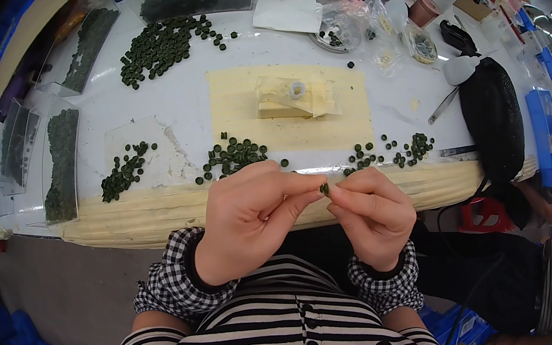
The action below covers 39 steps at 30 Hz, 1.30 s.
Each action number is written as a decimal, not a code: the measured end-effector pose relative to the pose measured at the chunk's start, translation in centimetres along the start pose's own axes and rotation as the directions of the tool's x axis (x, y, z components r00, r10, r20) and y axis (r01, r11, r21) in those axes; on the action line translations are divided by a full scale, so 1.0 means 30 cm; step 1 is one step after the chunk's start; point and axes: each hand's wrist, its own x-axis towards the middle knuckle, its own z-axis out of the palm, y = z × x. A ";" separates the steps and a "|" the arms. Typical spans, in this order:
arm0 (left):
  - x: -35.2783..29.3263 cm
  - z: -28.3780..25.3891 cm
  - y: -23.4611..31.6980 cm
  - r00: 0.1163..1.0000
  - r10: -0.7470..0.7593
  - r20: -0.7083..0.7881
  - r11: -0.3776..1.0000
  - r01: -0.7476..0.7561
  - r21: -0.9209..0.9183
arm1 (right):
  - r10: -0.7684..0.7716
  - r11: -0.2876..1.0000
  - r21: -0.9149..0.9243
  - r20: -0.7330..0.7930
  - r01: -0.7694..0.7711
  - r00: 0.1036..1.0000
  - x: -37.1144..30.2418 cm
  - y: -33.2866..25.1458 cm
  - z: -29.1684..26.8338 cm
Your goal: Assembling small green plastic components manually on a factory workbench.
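Both my hands meet near the frame's centre. My left hand (243, 216) pinches a small dark green piece (324, 190) between thumb and forefinger; my right hand (377, 213) has its fingertips right beside it, and I cannot tell whether they grip it too. Just above my left knuckles lies a pile of green discs (237, 155), with a smaller cluster (122, 174) left of it. Tweezers (443, 106) lie at right of centre, beside a black mesh bag (492, 117).
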 end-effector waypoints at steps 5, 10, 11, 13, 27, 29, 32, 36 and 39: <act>-0.006 0.026 -0.009 0.981 0.169 -0.091 0.968 -0.147 0.205 | 0.202 0.968 0.153 -0.019 -0.197 0.979 -0.016 -0.011 0.011; -0.010 0.025 -0.010 0.986 0.149 -0.080 0.977 -0.135 0.166 | 0.157 0.983 0.099 -0.003 -0.156 0.988 -0.012 -0.020 0.012; -0.008 0.026 -0.009 0.989 0.122 -0.079 0.986 -0.112 0.121 | 0.093 0.995 0.043 -0.003 -0.093 0.996 -0.009 -0.020 0.010; -0.011 0.001 -0.019 0.999 -0.046 0.019 0.997 0.047 -0.068 | -0.037 0.997 -0.067 0.010 0.038 0.999 -0.001 -0.016 0.009; -0.004 0.019 -0.021 0.997 0.036 -0.069 0.999 -0.037 -0.008 | -0.016 1.000 -0.002 -0.045 0.016 0.999 -0.006 -0.005 0.028; -0.003 0.016 -0.019 0.998 0.013 -0.066 1.000 -0.015 -0.028 | -0.024 1.000 -0.020 -0.055 0.023 0.998 -0.006 -0.006 0.030; -0.004 0.012 -0.025 0.998 -0.044 -0.052 0.997 0.041 -0.066 | -0.031 0.998 -0.051 -0.061 0.028 0.998 -0.007 -0.009 0.030; -0.007 0.012 -0.025 0.996 -0.051 -0.074 0.996 0.045 -0.083 | -0.034 0.998 -0.060 -0.073 0.029 0.997 -0.007 -0.011 0.040; -0.008 0.012 -0.027 0.996 -0.013 -0.084 0.999 0.009 -0.047 | -0.023 0.997 -0.072 -0.077 0.017 0.997 -0.009 -0.019 0.038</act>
